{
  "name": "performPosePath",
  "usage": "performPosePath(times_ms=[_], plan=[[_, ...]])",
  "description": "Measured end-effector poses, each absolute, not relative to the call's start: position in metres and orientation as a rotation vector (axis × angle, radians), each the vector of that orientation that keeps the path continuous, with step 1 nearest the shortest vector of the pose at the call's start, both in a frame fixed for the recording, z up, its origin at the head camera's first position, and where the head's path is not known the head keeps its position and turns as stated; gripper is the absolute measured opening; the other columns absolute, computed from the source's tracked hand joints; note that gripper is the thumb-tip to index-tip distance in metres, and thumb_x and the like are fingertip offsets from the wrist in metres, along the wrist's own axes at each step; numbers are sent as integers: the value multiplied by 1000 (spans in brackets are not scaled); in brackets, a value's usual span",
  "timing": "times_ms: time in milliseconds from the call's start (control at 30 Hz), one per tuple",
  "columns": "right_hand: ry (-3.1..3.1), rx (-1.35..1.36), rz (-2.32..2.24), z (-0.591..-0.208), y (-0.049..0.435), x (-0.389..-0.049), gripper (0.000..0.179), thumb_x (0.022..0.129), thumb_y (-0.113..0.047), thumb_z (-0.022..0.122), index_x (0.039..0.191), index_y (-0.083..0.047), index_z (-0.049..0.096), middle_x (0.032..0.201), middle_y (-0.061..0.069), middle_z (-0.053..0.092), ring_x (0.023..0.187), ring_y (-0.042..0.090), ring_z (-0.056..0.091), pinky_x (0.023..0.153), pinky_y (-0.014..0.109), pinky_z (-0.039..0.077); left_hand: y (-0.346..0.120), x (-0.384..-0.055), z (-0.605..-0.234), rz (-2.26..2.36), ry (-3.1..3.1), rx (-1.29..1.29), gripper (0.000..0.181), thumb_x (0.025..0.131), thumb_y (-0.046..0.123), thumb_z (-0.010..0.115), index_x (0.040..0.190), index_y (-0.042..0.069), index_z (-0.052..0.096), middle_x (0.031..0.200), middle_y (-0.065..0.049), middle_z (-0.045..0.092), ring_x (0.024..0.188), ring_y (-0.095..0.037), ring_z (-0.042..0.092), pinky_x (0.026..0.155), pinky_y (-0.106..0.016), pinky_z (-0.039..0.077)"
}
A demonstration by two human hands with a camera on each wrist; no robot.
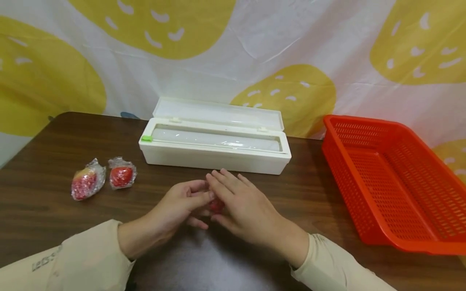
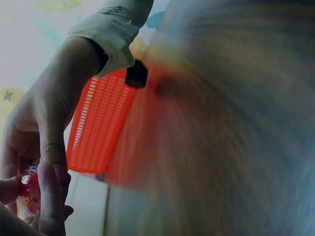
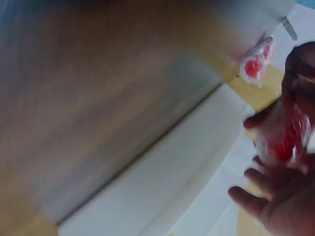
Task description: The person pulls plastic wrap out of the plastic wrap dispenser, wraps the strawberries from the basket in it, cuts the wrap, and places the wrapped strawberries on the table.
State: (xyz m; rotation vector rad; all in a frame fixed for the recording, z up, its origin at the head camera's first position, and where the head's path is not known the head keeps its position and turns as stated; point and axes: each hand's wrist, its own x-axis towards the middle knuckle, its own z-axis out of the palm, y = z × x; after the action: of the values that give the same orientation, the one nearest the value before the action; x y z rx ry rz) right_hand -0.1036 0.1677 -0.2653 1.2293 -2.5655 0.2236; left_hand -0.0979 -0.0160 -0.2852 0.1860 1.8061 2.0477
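Observation:
Between the two hands is a small red fruit in clear cling film [image 1: 217, 205], mostly hidden by fingers in the head view. My left hand [image 1: 182, 204] holds it, thumb and fingers bent around its side. My right hand [image 1: 247, 206] lies over its other side with fingers fairly straight, touching the film. The right wrist view shows the wrapped red fruit [image 3: 284, 145] more fully, film bunched about it. Behind the hands stands a white cling film box [image 1: 214, 157], lid up, a roll [image 1: 218, 138] inside.
On the left of the brown table [image 1: 43, 161] lie two film-wrapped fruits: a red-yellow one [image 1: 86, 182] and a round red one [image 1: 121, 176]. A red plastic basket [image 1: 349, 169] stands at the right. A patterned curtain [image 1: 255, 36] hangs behind.

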Motion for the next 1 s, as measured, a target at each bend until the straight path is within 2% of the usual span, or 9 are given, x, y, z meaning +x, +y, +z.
performPosePath(times_ms=[167,267,367,467,633,733,833,933,1000], plan=[[-2456,1100,335,-270,167,-103,69,72,-34,82,127,-3,57,124,9,64,119,24,59,103,36,44,-18,-98,-281,1921,2049,276,47,94,23,58,133,-2,49,116,-20,67,80,-13,68,52,-32,55],[-2426,1095,353,-271,169,-103,66,69,-32,84,124,-4,60,120,8,67,115,23,62,102,35,46,-21,-97,-279,1729,2381,434,54,90,27,65,135,1,49,119,-19,65,88,-18,69,63,-33,57],[-2410,1122,364,-271,170,-102,66,69,-29,84,125,-3,59,122,10,67,116,22,62,102,36,46,-24,-94,-279,1459,2774,738,67,81,28,75,136,1,48,126,-16,63,105,-23,65,85,-36,55],[-2399,1130,395,-271,170,-101,72,69,-24,85,130,-1,54,123,12,66,118,22,61,102,36,46,-28,-92,-281,1231,3076,1051,79,71,27,83,137,1,48,129,-12,61,113,-23,60,95,-39,50],[-2388,1133,434,-272,168,-99,83,68,-22,86,137,0,45,131,14,59,124,23,56,105,34,44,-37,-95,-285,1012,3291,1371,82,69,26,83,139,4,46,112,-7,70,98,-18,65,84,-36,52],[-2417,1121,399,-272,168,-97,85,69,-24,85,139,-2,42,139,14,53,130,24,50,107,34,41,-49,-102,-285,848,3363,1491,72,71,26,81,135,9,53,105,-5,72,91,-18,67,78,-34,54],[-2473,1079,369,-272,170,-97,81,73,-25,82,140,-4,42,142,13,49,132,24,48,107,35,42,-67,-109,-283,625,3425,1455,55,73,28,79,123,12,63,102,-6,72,89,-21,68,76,-36,55],[-2546,1020,371,-272,173,-96,79,76,-25,80,142,-7,40,143,11,47,132,23,47,105,36,43,-89,-117,-283,443,3459,1219,42,73,29,79,111,12,69,105,-10,72,93,-27,68,78,-43,54],[-2578,995,381,-273,175,-96,77,77,-25,79,142,-8,40,143,10,47,132,24,48,104,37,44,-104,-121,-284,350,3449,1056,41,72,30,81,107,11,70,106,-11,70,94,-30,65,79,-45,53]])
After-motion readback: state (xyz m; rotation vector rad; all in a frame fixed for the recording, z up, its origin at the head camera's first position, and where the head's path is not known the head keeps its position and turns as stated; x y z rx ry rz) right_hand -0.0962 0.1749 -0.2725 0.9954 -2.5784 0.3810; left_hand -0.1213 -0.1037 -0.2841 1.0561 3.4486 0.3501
